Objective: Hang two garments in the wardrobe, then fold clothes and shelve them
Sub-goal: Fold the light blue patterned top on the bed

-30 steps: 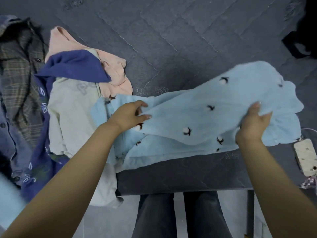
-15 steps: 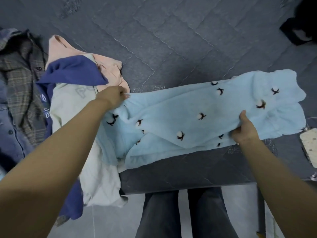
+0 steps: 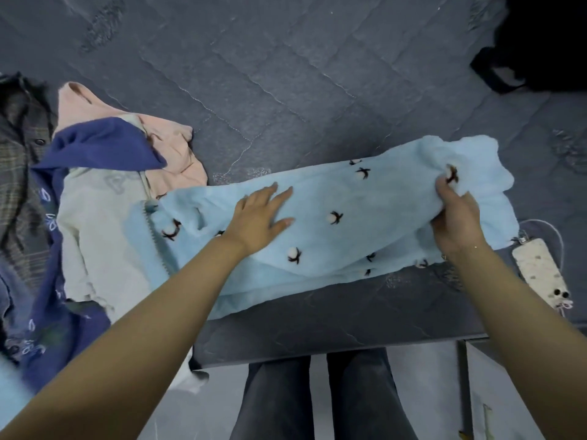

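A light blue fleece garment [image 3: 365,198] with small white-and-brown pompoms lies folded lengthwise across the front of the dark grey quilted bed [image 3: 286,74]. My left hand [image 3: 260,217] rests flat on its middle-left part, fingers straight and spread. My right hand [image 3: 454,214] grips a bunched fold of the garment near its right end. To the left lies a pile of clothes: a cream garment [image 3: 98,230], a navy blue one [image 3: 104,147], a peach one [image 3: 168,147] and a grey plaid shirt [image 3: 19,173].
A phone [image 3: 540,268] in a pale case with a cord lies at the bed's right front edge. A black bag [image 3: 540,49] sits at the far right. My legs in dark jeans [image 3: 314,398] stand against the bed's front edge.
My left hand let go of the garment's left end and moved right to press flat on its middle. My right hand shifted up toward the right end, still gripping. The garment now lies flatter.
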